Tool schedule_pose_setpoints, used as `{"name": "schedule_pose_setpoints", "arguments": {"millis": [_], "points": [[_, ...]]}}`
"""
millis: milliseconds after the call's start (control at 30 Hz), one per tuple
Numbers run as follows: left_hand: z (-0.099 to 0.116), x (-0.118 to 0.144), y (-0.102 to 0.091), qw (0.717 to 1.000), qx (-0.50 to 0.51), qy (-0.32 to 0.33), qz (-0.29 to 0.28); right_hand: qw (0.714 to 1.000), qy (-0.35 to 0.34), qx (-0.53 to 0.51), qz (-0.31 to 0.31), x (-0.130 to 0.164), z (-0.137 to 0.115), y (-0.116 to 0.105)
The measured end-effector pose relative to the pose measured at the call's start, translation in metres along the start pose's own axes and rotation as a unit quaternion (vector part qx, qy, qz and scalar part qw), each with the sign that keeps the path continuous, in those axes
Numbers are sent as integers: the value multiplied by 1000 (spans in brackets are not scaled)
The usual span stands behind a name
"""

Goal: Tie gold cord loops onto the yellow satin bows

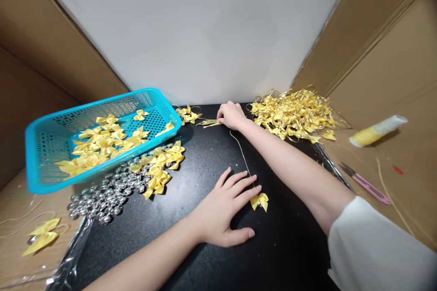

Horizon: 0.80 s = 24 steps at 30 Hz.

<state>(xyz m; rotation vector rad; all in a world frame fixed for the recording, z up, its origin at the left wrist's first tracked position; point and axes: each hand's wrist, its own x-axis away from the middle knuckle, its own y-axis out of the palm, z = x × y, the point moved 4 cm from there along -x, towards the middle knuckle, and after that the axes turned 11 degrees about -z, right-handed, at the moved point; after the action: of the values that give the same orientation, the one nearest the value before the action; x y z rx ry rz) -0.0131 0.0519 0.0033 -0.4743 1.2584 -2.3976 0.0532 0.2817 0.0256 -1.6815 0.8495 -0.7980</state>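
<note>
My left hand (232, 207) lies spread on the black table, its fingertips beside a yellow ribbon bow (260, 201). From that bow, a thin gold cord (241, 150) runs up across the tabletop. At the back, my right hand (232, 116) is closed, its fingers bent down onto the right end of a bundle of gold cords (209, 122). How many cords it grips is hidden. Several finished-looking bows with cord loops (187, 114) lie just left of that bundle.
A blue perforated basket (102, 105) holds yellow bows at left. Silver bells (105, 198) and loose bows (159, 177) lie before it. A heap of corded bows (293, 113) sits back right. Further right are a pink-handled cutter (370, 188) and a yellow-white roll (377, 131). Cardboard walls flank the table.
</note>
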Motion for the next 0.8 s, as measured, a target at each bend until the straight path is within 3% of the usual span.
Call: {"name": "schedule_pose_setpoints", "arguments": {"millis": [167,600,700,800], "points": [[0,0,-1,1000,20,2,6,1000,-2,9,-21,-1,-2,-1],[0,1,0,999,13,6,34,999,-29,-1,28,11,9,-19],[-2,4,-3,993,-23,-6,120,998,-43,-6,38,30,1,-27],[-9,14,-14,948,-91,-97,291,997,-70,-11,25,69,-14,-34]]}}
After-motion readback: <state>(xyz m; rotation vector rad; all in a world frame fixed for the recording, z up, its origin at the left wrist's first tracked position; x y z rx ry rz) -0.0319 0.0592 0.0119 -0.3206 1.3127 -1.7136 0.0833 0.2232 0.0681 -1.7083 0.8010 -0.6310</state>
